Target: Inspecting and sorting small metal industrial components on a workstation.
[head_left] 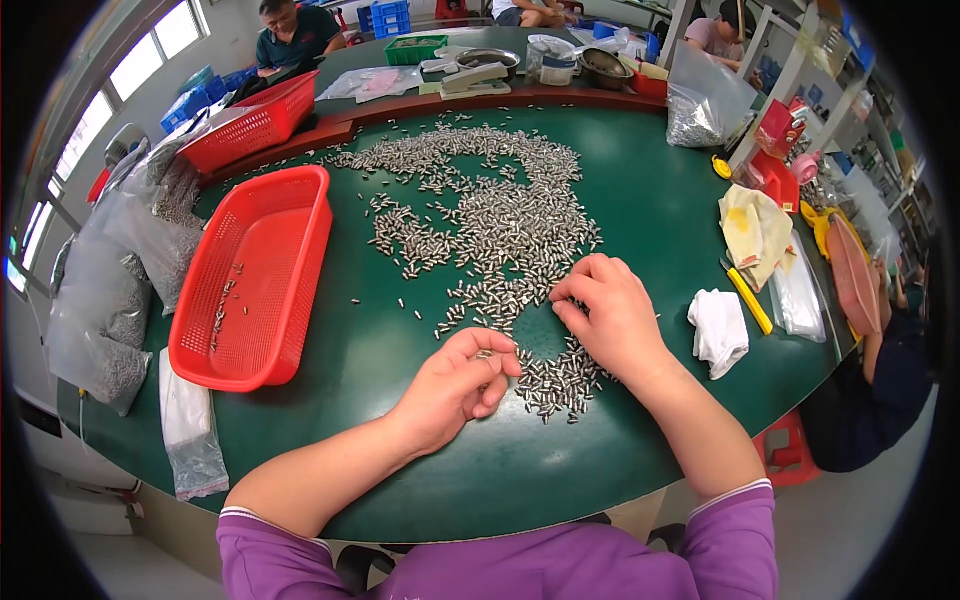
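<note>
Metal pieces: a broad pile of small silver cylinders (525, 220) is spread over the green counter (400, 480) from twelve o'clock down toward the centre, with a smaller cluster (558, 385) gathered between four and five.
Left hand: the hand (440, 390) is placed at six, beside the cluster; its fingers are curled with thumb and forefinger nearly together, and a grey piece seems to be held there, though this cannot be told for sure.
Right hand: the hand (618, 315) is set at three, against the pile's edge; its fingers are bent with thumb and forefinger slightly parted, and whether anything is gripped cannot be told.
Nine o'clock: a red basket (315, 255) is seen with a few small pieces in it, crowded by filled clear bags (95, 315).
Ten o'clock: a second red basket (250, 135) is tilted on the ledge (400, 113).
Three o'clock: a white cloth (718, 333) and a yellow cutter (750, 298) are laid near the right hand.
Twelve o'clock: a scale (476, 82) is stood beyond the ledge.
Hidden: pieces under the right palm are covered.
Cut off: a person (870, 390) is partly lost in the dark rim at three.
</note>
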Motion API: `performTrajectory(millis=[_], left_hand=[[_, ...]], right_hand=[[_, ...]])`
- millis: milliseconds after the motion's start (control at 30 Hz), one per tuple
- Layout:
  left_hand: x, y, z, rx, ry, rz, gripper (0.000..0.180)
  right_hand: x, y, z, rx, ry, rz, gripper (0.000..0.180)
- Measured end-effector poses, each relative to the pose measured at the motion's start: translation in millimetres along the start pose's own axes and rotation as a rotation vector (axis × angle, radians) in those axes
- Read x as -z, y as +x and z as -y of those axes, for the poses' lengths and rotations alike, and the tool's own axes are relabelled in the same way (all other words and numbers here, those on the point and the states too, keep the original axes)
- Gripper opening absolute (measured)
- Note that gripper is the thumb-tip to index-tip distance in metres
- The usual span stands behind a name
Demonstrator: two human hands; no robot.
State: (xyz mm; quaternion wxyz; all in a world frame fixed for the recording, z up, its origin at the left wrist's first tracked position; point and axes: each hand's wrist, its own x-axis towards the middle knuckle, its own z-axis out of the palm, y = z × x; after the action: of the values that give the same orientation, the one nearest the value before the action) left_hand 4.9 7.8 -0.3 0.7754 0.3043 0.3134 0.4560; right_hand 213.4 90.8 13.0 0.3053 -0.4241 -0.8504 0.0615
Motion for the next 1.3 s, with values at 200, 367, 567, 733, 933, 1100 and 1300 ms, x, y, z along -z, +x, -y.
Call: performTrajectory(millis=[200,367,567,733,933,1100,1300], left_hand=[[4,1,1,-0.005,-0.03,0.032,0.014],[4,1,-1,0.029,0.006,0.034,0.011],[6,1,0,0.037,0.019,0.078,0.012],[4,0,-1,0.042,0.052,0.071,0.014],[3,0,0,0.041,0.084,0.065,0.012],[-1,0,-1,0.03,0.112,0.049,0.008],[2,1,1,0.022,0.101,0.052,0.011]], right_hand=[[-1,1,5,-0.01,-0.023,0.082,0.009],[-1,0,16,0.035,0.403,0.172,0.01],[1,-6,29,-0.066,0.75,0.268,0.011],[-1,-7,31,-0.028,0.758,0.237,0.011],[2,-6,30,0.012,0.705,0.161,0.013],[6,1,19,-0.064,0.583,0.003,0.012],[5,3,12,-0.092,0.554,-0.018,0.011]])
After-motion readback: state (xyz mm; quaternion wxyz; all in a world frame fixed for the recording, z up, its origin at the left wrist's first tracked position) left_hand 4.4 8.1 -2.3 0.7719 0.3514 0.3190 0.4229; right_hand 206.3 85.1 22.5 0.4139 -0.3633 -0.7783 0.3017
